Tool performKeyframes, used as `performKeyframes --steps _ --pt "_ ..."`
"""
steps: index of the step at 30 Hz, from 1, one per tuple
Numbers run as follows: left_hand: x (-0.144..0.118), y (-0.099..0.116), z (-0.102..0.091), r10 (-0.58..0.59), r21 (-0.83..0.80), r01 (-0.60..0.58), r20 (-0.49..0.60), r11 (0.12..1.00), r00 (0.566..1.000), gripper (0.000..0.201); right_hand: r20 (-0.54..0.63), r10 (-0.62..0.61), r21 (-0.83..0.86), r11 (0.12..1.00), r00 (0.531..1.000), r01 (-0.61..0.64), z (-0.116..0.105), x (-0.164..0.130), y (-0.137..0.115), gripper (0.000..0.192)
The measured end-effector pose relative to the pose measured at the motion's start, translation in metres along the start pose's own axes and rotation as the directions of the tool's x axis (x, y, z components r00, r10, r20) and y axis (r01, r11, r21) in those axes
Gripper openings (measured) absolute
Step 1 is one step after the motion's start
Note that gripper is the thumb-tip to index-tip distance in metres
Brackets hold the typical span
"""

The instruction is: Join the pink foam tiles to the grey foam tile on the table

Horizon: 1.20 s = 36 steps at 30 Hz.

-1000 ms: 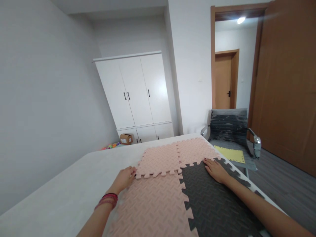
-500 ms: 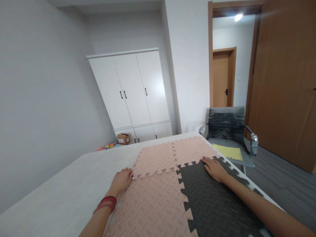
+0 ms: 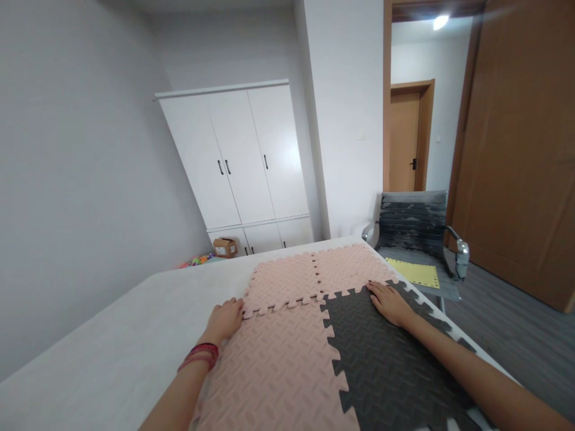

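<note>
My left hand [image 3: 227,319] is at the left edge of the near pink foam mat [image 3: 278,371], by the seam with the far-left pink mat [image 3: 283,275]. Its fingers curl over that edge, and the fingertips are partly hidden. Palm down, my right hand [image 3: 390,302] lies with outstretched fingers on the black foam mat [image 3: 381,359], fingertips at its far edge beside the far-right pink mat [image 3: 350,268]. Interlocking teeth join the mats, and small dark gaps show along the seam between the pink pieces.
The mats lie on a white-covered surface [image 3: 135,335]. Past its right edge stands a grey chair [image 3: 413,221] with a yellow foam sheet [image 3: 413,273] on the seat. A white cabinet [image 3: 242,155], a cardboard box [image 3: 225,247] and a wooden door [image 3: 516,149] are farther off.
The view has shifted slightly. My left hand stays at the pink mat's edge, a little farther up in view. Gaps along the pink seam look darker. My right hand remains on the black mat.
</note>
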<state>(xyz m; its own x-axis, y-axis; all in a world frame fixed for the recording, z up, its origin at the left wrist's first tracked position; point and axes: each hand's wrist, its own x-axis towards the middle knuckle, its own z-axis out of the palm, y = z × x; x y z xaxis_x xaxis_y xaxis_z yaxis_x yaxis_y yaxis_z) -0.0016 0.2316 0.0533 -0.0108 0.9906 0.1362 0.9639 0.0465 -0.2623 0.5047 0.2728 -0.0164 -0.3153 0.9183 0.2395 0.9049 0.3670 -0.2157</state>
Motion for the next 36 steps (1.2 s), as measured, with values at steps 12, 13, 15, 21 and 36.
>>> performKeyframes --steps 12,13,15,21,36 --pt "0.001 -0.009 0.005 0.022 0.013 -0.022 0.033 1.0 0.999 0.027 -0.004 -0.003 0.005 1.0 1.0 0.003 0.0 0.0 0.0 0.053" --pt "0.002 -0.011 0.005 0.021 0.011 -0.022 0.043 1.0 0.999 0.026 -0.006 -0.003 0.004 1.0 1.0 0.003 0.0 0.0 0.0 0.053" --pt "0.003 -0.014 0.005 0.025 0.007 -0.025 0.062 1.0 0.998 0.024 -0.008 -0.004 -0.001 1.0 1.0 0.004 0.001 -0.001 0.0 0.053" --pt "-0.002 -0.022 0.005 0.059 -0.02 -0.058 0.074 0.998 0.995 0.032 -0.027 -0.005 -0.022 1.0 1.0 0.004 0.004 -0.001 0.001 0.053" --pt "-0.011 -0.025 0.004 0.136 -0.088 -0.131 0.057 0.987 0.989 0.051 -0.031 -0.011 -0.017 1.0 0.999 0.011 0.006 0.001 0.003 0.052"
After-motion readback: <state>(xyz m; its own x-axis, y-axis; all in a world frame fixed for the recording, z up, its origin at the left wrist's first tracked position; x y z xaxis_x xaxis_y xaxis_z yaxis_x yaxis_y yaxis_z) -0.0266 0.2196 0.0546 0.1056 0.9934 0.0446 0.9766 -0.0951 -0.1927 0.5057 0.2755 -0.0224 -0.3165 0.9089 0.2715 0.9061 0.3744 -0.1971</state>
